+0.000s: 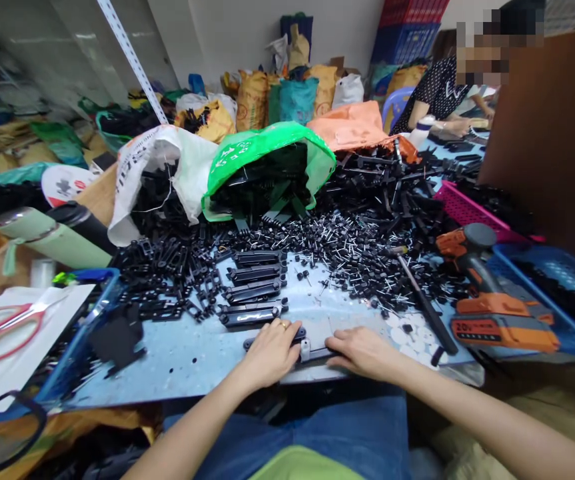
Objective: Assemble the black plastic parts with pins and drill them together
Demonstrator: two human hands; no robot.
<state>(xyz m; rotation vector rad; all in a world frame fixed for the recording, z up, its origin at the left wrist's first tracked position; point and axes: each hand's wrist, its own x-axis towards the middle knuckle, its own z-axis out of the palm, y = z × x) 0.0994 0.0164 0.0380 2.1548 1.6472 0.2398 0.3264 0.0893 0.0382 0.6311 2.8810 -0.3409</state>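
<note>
Near the front edge of the blue table (pixel 177 360), my left hand (pixel 273 352) is closed over the left part of a black bracket (pixel 253 343), fingers wrapped on it. My right hand (pixel 364 352) pinches the right end of a black and grey piece (pixel 314 353) lying between both hands. A small white cylindrical part (pixel 305 348) shows beside my left fingertips. Just beyond my left hand, several black folded brackets (pixel 254 291) lie in a stacked row. The undersides of both hands are hidden.
Loose black parts and pins (pixel 347 257) heap behind. An orange cordless drill (pixel 502 313) and a black-handled hammer-like tool (pixel 427 303) lie right. Red scissors (pixel 4 327) rest on paper at left. A green sack (pixel 267 143) stands behind; a person (pixel 434 93) sits at back right.
</note>
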